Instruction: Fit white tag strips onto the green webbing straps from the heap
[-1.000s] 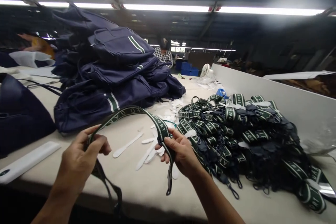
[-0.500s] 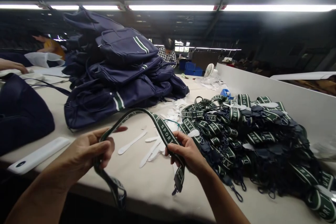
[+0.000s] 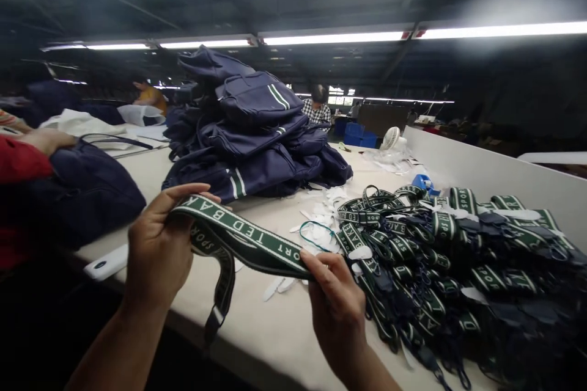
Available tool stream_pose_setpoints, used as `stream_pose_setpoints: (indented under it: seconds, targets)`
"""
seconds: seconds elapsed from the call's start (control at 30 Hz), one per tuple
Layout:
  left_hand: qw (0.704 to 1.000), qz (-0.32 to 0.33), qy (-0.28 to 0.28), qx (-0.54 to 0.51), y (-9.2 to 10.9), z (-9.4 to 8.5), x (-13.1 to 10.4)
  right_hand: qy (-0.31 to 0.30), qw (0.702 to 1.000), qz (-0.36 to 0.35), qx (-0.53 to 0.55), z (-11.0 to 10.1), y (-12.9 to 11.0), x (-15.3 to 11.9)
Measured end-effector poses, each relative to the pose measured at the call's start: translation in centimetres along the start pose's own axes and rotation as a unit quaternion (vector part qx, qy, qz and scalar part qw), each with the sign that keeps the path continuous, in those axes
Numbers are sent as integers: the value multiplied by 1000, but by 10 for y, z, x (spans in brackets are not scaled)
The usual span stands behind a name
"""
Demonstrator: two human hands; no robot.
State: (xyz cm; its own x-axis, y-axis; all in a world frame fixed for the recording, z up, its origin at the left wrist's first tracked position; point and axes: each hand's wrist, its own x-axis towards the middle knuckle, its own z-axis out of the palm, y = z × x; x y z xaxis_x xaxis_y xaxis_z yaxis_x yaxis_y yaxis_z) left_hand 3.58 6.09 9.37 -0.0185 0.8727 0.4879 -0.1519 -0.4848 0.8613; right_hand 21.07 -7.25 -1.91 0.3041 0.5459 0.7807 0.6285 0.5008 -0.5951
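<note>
Between my two hands a green webbing strap (image 3: 257,238) with white lettering is stretched in folded layers above the table's front edge. My left hand (image 3: 160,244) is closed round its left end, where a loose tail with a buckle hangs down. The right end is pinched in my right hand (image 3: 337,293), thumb on top; the part inside the fingers is hidden. Just right of that hand lies a large heap of matching straps (image 3: 413,263) with dark clips. Behind the strap rises a pile of navy bags (image 3: 257,134) with green and white stripes.
White paper-like strips (image 3: 321,220) and a teal cord loop (image 3: 316,235) lie mid-table. A white bar (image 3: 107,263) is at the front left. A person in a red sleeve (image 3: 22,159) handles a navy bag (image 3: 92,189). A white partition (image 3: 481,162) bounds the right side.
The strap went from a loose arch to folded layers pulled fairly straight between my hands. My view has turned left and up; the red-sleeved person now shows at the left.
</note>
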Motion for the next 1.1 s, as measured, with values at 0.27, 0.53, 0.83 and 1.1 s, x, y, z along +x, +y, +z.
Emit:
stream_pose_setpoints:
  seconds: [0.27,0.53,0.83,1.1]
  targets:
    - [986,-52,21,-154,32,18,6,-54,997,31,-38,42,9,-13]
    - [972,-98,76,-201,44,25,18,-180,951,190,164,59,1,-11]
    - [968,-141,72,-196,48,17,21,-239,704,414,526,59,13,-22]
    - [959,-152,-12,-238,69,21,10,-259,836,221,432,63,17,-11]
